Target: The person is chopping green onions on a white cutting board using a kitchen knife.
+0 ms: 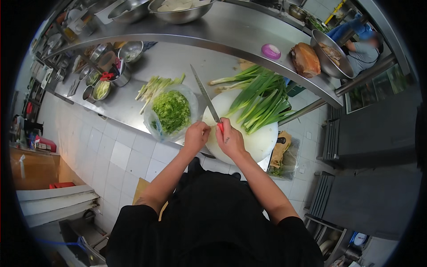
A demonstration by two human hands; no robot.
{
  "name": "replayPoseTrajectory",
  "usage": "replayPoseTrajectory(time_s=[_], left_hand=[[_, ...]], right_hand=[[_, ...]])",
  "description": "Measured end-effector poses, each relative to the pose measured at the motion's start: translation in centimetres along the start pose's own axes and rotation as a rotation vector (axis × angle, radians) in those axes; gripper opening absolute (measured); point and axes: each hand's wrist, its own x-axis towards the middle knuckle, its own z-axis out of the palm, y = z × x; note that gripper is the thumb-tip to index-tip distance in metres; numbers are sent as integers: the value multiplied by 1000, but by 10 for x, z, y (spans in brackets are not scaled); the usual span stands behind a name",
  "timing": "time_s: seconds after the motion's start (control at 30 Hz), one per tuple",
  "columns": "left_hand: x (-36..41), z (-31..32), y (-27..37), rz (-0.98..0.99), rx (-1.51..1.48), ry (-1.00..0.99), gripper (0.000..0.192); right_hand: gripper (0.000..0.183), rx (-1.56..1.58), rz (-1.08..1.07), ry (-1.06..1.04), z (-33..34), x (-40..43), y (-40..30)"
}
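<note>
A kitchen knife [207, 99] with a red handle is gripped in my right hand [230, 137], its long blade angled up and away to the left over the steel counter. My left hand [196, 135] is curled close to the left edge of the round white cutting board [257, 147]; whether its fingers hold anything is too small to tell. A big bunch of green onions [260, 96] lies across the board's far side, roots to the left. Left of the board, a plastic bag [150, 121] holds chopped greens [170, 111]. Pale onion stalks [150, 88] lie behind the bag.
A steel shelf [233, 33] above the counter carries a half red onion [271, 51], a piece of meat [305, 60] and metal bowls [181, 13]. Utensils stand in a metal container [121, 78] at left. A lined bin [290, 157] is below the board's right. A co-worker [365, 53] stands beyond.
</note>
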Motion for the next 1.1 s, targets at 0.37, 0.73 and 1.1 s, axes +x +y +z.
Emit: replayPoseTrajectory(time_s=[0.37, 0.73, 1.1], left_hand=[[-33, -32, 14, -261, -392, -99, 9], [47, 46, 137, 296, -230, -156, 37], [32, -13, 7, 252, -33, -210, 18]], right_hand=[[33, 77, 144, 11, -68, -29, 4], [28, -72, 307, 158, -200, -134, 30], [27, -110, 171, -39, -65, -71, 45]])
